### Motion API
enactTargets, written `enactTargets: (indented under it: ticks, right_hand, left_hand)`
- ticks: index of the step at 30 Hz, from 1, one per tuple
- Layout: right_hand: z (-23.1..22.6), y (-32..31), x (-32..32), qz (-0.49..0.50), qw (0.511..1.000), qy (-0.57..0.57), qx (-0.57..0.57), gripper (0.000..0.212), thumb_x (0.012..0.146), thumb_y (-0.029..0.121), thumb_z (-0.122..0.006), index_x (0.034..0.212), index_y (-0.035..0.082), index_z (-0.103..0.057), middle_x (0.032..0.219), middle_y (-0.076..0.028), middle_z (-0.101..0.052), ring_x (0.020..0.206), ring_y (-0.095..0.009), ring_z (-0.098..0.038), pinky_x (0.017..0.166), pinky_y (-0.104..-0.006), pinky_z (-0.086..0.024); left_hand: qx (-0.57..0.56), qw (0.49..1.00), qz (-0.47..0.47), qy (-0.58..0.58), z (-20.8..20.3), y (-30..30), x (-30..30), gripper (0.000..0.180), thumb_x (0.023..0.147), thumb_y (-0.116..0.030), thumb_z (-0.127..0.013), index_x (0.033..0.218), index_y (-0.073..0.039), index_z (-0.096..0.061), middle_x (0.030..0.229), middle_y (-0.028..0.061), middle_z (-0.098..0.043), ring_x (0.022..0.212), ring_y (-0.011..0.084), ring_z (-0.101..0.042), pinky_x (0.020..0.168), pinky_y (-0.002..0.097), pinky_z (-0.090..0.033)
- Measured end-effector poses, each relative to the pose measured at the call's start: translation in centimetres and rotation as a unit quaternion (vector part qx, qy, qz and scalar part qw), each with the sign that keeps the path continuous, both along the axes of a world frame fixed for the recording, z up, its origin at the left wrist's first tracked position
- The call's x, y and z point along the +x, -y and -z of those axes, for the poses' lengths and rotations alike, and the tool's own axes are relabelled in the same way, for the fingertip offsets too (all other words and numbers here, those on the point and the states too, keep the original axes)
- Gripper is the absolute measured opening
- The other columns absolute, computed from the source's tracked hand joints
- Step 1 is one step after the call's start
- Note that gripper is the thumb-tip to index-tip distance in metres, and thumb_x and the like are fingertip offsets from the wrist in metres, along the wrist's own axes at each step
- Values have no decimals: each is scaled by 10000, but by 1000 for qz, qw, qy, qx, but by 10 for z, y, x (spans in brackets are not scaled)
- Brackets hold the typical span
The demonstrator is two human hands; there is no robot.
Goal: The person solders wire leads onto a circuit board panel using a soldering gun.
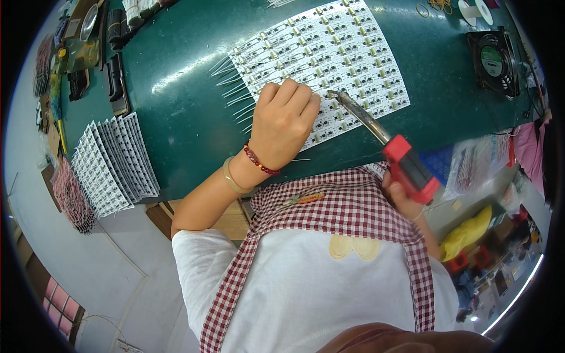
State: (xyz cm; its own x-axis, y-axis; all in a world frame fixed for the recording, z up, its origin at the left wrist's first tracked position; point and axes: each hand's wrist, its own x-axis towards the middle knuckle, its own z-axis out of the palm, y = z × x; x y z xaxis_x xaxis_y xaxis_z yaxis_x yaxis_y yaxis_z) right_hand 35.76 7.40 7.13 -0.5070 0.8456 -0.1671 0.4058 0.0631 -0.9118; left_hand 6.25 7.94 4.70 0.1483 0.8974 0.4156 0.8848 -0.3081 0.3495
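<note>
A white panel of small circuit boards (347, 53) lies on the green table mat (176, 88), with thin wire leads (232, 88) sticking out along its left edge. My left hand (285, 120) rests knuckles-up on the panel's near corner with its fingers curled under; whether anything is in them is hidden. My right hand (400, 197) grips the red-and-black handle of a soldering iron (406, 162). The iron's metal tip touches the panel just right of my left fingers. I wear a bangle and a bead bracelet on the left wrist.
Fanned stacks of similar white panels (112, 162) lie at the mat's left edge. A black fan (493, 62) stands at the far right, with a white tape roll (474, 10) behind it. Dark trays and tools (115, 76) crowd the far left. A yellow object (471, 232) lies below the table.
</note>
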Motion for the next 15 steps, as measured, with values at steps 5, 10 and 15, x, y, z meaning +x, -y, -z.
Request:
enactTargets:
  ticks: [5,10,15]
  right_hand:
    - [-2,0,-1,10,1000,-7,7,242,815,275,-650,839,35,-666,703,-60,-640,659,-236,-609,619,-335,-480]
    - [-8,-1,1,3,1000,9,-13,243,816,277,-651,826,34,-661,714,-65,-640,660,-235,-605,615,-330,-478]
    - [-5,-1,-2,7,1000,-3,-15,239,821,281,-657,840,42,-660,751,-74,-627,661,-241,-608,600,-317,-474]
  left_hand:
    - [4,1000,2,-8,2,-1,-1,239,640,0,-641,865,-75,-670,722,25,-481,735,197,-509,656,330,-362]
    - [8,1000,-2,28,3,1,-2,235,650,5,-685,867,-85,-670,721,11,-506,730,189,-517,642,324,-349]
    - [5,1000,-3,26,5,2,-1,240,652,4,-696,872,-89,-670,722,8,-511,726,188,-518,641,325,-349]
